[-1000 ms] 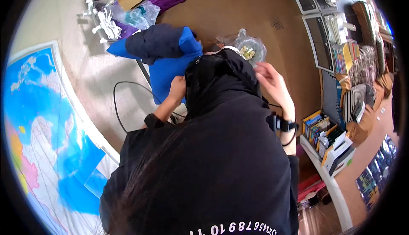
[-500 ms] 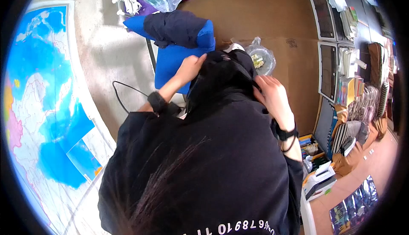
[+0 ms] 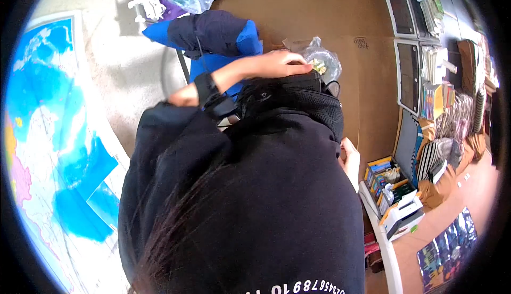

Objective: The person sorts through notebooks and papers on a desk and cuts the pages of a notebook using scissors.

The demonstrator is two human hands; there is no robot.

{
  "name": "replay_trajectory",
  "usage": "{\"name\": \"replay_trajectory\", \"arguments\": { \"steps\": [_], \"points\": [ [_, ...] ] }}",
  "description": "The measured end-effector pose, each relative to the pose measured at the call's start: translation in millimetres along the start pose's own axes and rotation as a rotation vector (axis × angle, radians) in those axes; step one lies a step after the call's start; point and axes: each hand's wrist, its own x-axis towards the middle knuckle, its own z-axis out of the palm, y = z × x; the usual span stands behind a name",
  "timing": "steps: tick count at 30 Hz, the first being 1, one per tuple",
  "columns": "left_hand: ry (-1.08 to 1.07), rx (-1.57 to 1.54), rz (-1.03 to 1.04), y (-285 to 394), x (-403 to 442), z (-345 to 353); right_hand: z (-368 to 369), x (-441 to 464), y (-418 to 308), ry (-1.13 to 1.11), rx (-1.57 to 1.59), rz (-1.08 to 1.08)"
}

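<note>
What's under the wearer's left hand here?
Black fabric shows just below the left hand in the picture. The hand's underside is covered, so whether it grips the fabric, or anything small beneath it, cannot be told.

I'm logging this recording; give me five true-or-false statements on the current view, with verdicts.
1. The left hand is over the black fabric in front of the body. True.
2. The right hand rests on the wall map. False: it is beside the black top; the wall map is on the picture's left.
3. The left wrist wears a black band. True.
4. The dark cloth is beside the bookshelf. False: it lies over blue fabric.
5. The hands are clasped together. False: they are apart.
</note>
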Motion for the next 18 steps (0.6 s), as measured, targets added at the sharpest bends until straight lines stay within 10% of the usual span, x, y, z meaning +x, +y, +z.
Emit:
{"name": "replay_trajectory", "arguments": {
  "steps": [18],
  "points": [
    [-0.034,-0.860,-0.337,-11.8,-9.0,6.5,-36.9,91.9,-72.1,0.062,0.001,-0.567]
  ]
}}
